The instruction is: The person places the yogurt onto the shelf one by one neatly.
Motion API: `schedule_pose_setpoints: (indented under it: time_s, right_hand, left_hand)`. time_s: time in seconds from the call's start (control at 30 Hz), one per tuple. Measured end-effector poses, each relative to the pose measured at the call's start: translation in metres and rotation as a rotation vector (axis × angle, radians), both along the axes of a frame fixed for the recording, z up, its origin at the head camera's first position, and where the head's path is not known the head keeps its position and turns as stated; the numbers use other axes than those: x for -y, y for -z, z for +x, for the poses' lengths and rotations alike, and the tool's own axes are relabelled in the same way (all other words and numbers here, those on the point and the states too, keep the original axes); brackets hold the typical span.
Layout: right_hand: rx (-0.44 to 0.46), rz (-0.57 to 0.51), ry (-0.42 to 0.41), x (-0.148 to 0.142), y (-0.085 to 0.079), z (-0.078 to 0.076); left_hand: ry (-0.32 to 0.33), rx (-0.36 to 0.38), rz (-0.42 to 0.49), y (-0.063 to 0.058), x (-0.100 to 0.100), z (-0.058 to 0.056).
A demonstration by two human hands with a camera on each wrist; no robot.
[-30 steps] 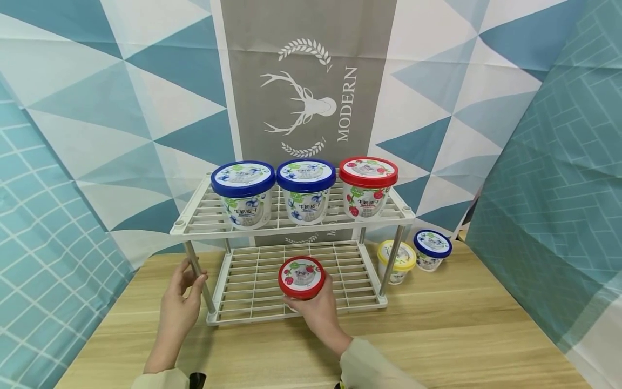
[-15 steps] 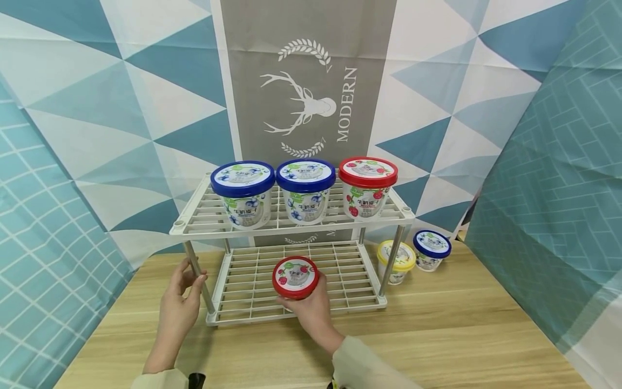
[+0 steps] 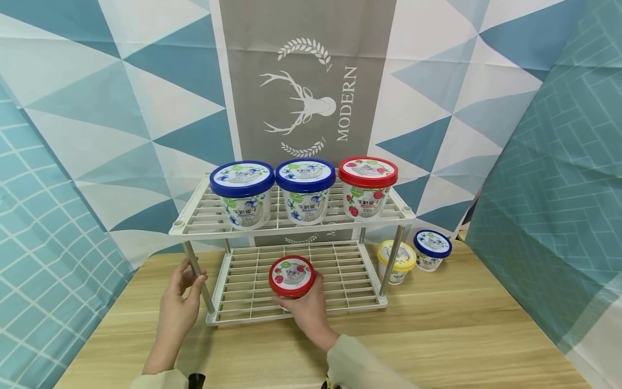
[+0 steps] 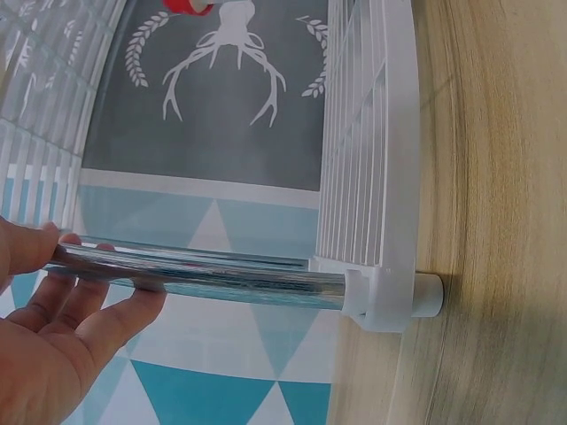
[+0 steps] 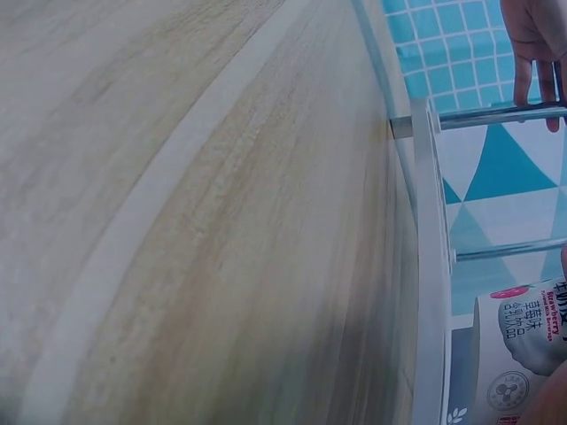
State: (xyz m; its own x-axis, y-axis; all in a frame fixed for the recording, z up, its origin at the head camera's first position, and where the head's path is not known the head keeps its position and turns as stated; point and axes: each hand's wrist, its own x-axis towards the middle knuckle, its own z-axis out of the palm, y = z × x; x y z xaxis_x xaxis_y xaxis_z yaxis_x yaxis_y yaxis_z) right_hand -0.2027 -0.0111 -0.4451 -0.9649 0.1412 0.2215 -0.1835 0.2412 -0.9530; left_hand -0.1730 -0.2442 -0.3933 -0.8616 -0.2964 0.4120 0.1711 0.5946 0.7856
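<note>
My right hand (image 3: 311, 310) grips a strawberry tub with a red lid (image 3: 292, 275) at the front of the rack's lower shelf (image 3: 248, 319). In the right wrist view, the white side of the tub (image 5: 523, 345) shows close above the shelf's bars. My left hand (image 3: 181, 305) holds the front left metal post (image 3: 205, 294) of the rack. Seen from the left wrist, the thumb lies on one side of that post (image 4: 230, 276) and the fingers (image 4: 124, 319) curl round the other.
Two blue-lidded tubs (image 3: 243, 189) (image 3: 306, 186) and a red-lidded tub (image 3: 367, 189) stand on the upper shelf (image 3: 214, 235). On the wooden table (image 3: 437, 329), right of the rack, stand a yellow-lidded tub (image 3: 397, 259) and a smaller blue-lidded tub (image 3: 431, 248). Patterned cloth hangs behind.
The right hand has slid a short way left over the lower shelf, carrying the red-lidded tub with it. The left hand stays at the post.
</note>
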Motion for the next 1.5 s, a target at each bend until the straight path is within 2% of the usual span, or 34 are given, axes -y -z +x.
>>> schedule_pose_setpoints:
  time_s: [0.3,0.87,1.13,1.5]
  right_hand:
    - [-0.012,-0.019,-0.019,0.009,0.0,-0.002]
    - [-0.018,-0.002,-0.008,0.02,-0.001,-0.004]
    - [-0.025,0.022,0.002,0.023,-0.004,-0.005]
    - [0.001,0.07,0.037,0.031,-0.003,-0.004]
  left_hand:
    - [-0.001,0.009,0.001,0.002,0.001,-0.001]
    - [-0.01,0.016,-0.018,0.001,0.002,0.0]
    - [0.027,-0.037,0.011,0.001,0.001,0.0]
    - [0.0,0.011,-0.025,0.0,0.002,0.001]
